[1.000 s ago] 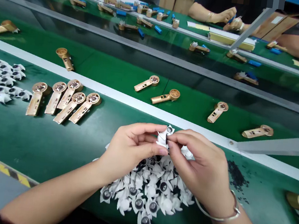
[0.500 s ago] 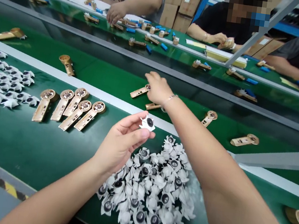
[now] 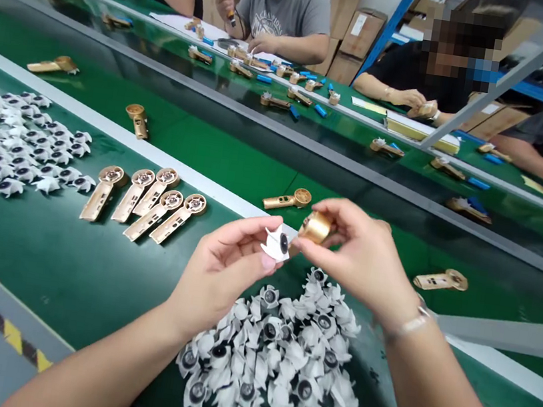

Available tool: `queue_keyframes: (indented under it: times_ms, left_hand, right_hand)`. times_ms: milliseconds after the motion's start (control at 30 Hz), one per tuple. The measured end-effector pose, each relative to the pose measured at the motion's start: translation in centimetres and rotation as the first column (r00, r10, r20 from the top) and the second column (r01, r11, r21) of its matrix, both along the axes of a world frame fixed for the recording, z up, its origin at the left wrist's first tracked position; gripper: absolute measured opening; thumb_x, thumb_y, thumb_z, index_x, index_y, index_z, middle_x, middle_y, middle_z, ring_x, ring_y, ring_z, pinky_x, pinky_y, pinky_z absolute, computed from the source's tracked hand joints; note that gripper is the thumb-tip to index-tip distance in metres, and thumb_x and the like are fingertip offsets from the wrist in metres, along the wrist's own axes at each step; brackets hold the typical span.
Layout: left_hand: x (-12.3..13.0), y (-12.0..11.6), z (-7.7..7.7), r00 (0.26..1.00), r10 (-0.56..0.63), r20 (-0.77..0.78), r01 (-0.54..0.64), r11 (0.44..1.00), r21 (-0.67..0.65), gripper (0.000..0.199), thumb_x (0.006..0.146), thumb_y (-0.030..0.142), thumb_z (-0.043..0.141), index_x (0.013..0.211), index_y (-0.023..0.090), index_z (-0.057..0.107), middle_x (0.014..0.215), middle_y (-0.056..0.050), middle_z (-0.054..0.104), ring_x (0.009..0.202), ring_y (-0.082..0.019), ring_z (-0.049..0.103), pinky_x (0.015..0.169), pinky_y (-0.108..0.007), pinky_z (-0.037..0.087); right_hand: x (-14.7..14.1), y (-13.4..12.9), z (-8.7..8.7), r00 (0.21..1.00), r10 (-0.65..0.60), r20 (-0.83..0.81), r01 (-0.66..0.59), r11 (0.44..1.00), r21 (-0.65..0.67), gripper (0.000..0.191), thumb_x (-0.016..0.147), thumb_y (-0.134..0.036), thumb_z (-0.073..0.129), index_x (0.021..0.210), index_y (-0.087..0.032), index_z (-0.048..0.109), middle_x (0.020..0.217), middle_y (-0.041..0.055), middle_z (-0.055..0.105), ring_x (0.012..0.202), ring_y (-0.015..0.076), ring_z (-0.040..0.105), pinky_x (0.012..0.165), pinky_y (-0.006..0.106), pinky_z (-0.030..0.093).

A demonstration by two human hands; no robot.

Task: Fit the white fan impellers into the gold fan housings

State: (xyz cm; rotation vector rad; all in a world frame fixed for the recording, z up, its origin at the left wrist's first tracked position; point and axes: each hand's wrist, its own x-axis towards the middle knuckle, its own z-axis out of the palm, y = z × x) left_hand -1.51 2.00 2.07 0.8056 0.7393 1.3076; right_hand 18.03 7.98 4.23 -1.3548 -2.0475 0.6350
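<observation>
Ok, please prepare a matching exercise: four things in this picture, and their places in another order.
1. Silver bracelet
2. Heap of white fan blades
3. Single white fan blade
4. Five gold housings

A. In the left hand
B. Around the right hand's wrist
C. On the green table, left of both hands
D. On the table, below both hands

Pairs: 1-B, 2-D, 3-A, 4-C

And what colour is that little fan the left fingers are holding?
The fan is white with a black round middle, best seen in the head view.
</observation>
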Motion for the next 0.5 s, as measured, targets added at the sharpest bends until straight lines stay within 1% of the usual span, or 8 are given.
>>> queue_keyframes:
  times_ms: [33, 67, 100, 133, 200, 300, 400, 500]
  left_hand:
    - [0.0, 0.0, 0.0, 0.998, 0.029, -0.064, -0.025, 0.998, 0.056, 0.031, 0.081, 0.014, 0.075, 0.107, 0.029, 0.075, 0.095, 0.002, 0.075, 0.084, -0.009, 0.071, 0.075, -0.015, 0.059]
    - [0.1, -0.1, 0.0, 0.991, 0.051, -0.122, -0.039, 0.994, 0.099, 0.033, 0.080, 0.011, 0.074, 0.109, 0.028, 0.075, 0.097, 0.001, 0.076, 0.087, -0.010, 0.071, 0.078, -0.017, 0.059]
    - [0.2, -0.1, -0.2, 0.983, 0.059, -0.172, -0.037, 0.991, 0.128, 0.035, 0.080, 0.010, 0.074, 0.110, 0.027, 0.074, 0.100, 0.000, 0.076, 0.090, -0.012, 0.071, 0.081, -0.019, 0.060]
    - [0.3, -0.2, -0.3, 0.975, 0.053, -0.214, -0.023, 0.989, 0.143, 0.036, 0.079, 0.009, 0.074, 0.110, 0.026, 0.074, 0.101, -0.001, 0.076, 0.092, -0.014, 0.072, 0.083, -0.022, 0.061]
    - [0.5, -0.3, -0.7, 0.961, 0.017, -0.276, 0.023, 0.990, 0.142, 0.035, 0.079, 0.010, 0.074, 0.111, 0.024, 0.073, 0.102, -0.003, 0.076, 0.091, -0.016, 0.073, 0.084, -0.027, 0.062]
    - [0.7, -0.3, -1.2, 0.945, 0.001, -0.326, 0.052, 0.987, 0.154, 0.034, 0.080, 0.009, 0.073, 0.111, 0.022, 0.075, 0.103, -0.005, 0.076, 0.090, -0.017, 0.074, 0.082, -0.027, 0.063]
    - [0.5, -0.2, -1.5, 0.938, 0.013, -0.346, 0.065, 0.976, 0.210, 0.038, 0.079, 0.005, 0.071, 0.111, 0.023, 0.075, 0.112, -0.005, 0.074, 0.092, -0.017, 0.074, 0.084, -0.027, 0.063]
    - [0.4, -0.1, -1.5, 0.924, 0.008, -0.381, 0.099, 0.960, 0.260, 0.041, 0.078, 0.003, 0.069, 0.112, 0.025, 0.076, 0.117, -0.005, 0.073, 0.095, -0.017, 0.074, 0.085, -0.026, 0.063]
  right_hand:
    - [0.5, -1.6, 0.0, 0.987, 0.014, -0.161, -0.031, 0.994, -0.109, 0.045, 0.073, -0.035, 0.082, 0.111, -0.022, 0.062, 0.100, 0.0041, 0.073, 0.084, 0.0216, 0.073, 0.073, 0.032, 0.061]
    - [0.8, -2.9, -0.2, 0.956, 0.011, -0.294, -0.074, 0.976, -0.204, 0.048, 0.072, -0.033, 0.083, 0.114, -0.023, 0.063, 0.104, 0.0039, 0.073, 0.087, 0.0214, 0.073, 0.076, 0.032, 0.062]
    - [1.0, -3.9, -0.4, 0.920, -0.005, -0.393, -0.109, 0.958, -0.267, 0.051, 0.072, -0.031, 0.084, 0.118, -0.024, 0.063, 0.109, 0.0040, 0.073, 0.092, 0.0216, 0.073, 0.080, 0.033, 0.063]
    - [1.2, -4.7, -0.6, 0.893, -0.022, -0.450, -0.126, 0.947, -0.296, 0.054, 0.072, -0.029, 0.085, 0.121, -0.026, 0.063, 0.113, 0.0040, 0.072, 0.096, 0.0217, 0.073, 0.083, 0.033, 0.063]
    - [1.2, -5.7, -1.0, 0.886, -0.024, -0.464, -0.122, 0.952, -0.282, 0.057, 0.072, -0.024, 0.084, 0.125, -0.029, 0.064, 0.121, 0.0032, 0.070, 0.103, 0.0215, 0.071, 0.090, 0.033, 0.062]
    - [1.2, -6.2, -1.1, 0.909, 0.005, -0.417, -0.113, 0.966, -0.234, 0.060, 0.074, -0.022, 0.083, 0.129, -0.032, 0.062, 0.128, 0.0023, 0.067, 0.111, 0.0211, 0.068, 0.096, 0.032, 0.059]
    - [1.2, -6.1, -1.1, 0.897, 0.004, -0.442, -0.138, 0.952, -0.273, 0.059, 0.074, -0.022, 0.084, 0.127, -0.028, 0.061, 0.122, 0.0029, 0.070, 0.107, 0.0208, 0.070, 0.093, 0.030, 0.060]
    - [1.6, -6.0, -1.1, 0.894, 0.022, -0.448, -0.173, 0.938, -0.299, 0.056, 0.076, -0.025, 0.082, 0.127, -0.027, 0.060, 0.121, 0.0042, 0.071, 0.105, 0.0222, 0.071, 0.091, 0.032, 0.061]
